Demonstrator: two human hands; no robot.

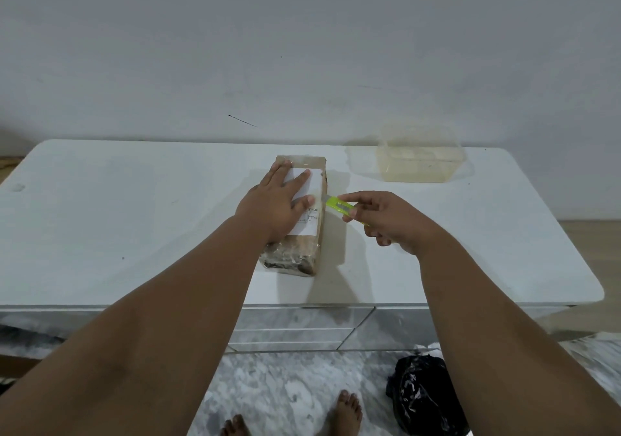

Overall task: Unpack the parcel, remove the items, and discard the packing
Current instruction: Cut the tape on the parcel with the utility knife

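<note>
Head view
Parcel [304,233]: a long brown cardboard box wrapped in clear tape, lying flat near the middle of the white table [134,217], its short end toward the person; the near end looks crumpled and glossy with tape.
Label [307,207]: a white paper sheet stuck on the parcel's top face; a few lines of small dark print show near the thumb, too small to read.
Left hand [275,200]: palm down on top of the parcel, fingers spread flat over the label, thumb lying across the label's right part.
Right hand [386,220]: just right of the parcel, thumb and forefinger pinching a cutter, remaining fingers curled under.
Cutter [342,208]: lime-green utility knife with a metal slider, its tip at the parcel's right edge.
Container [420,156]: clear plastic tub at the table's far right, apart from the parcel.
Bag [423,395]: black plastic, on the marbled floor to the right.
</note>
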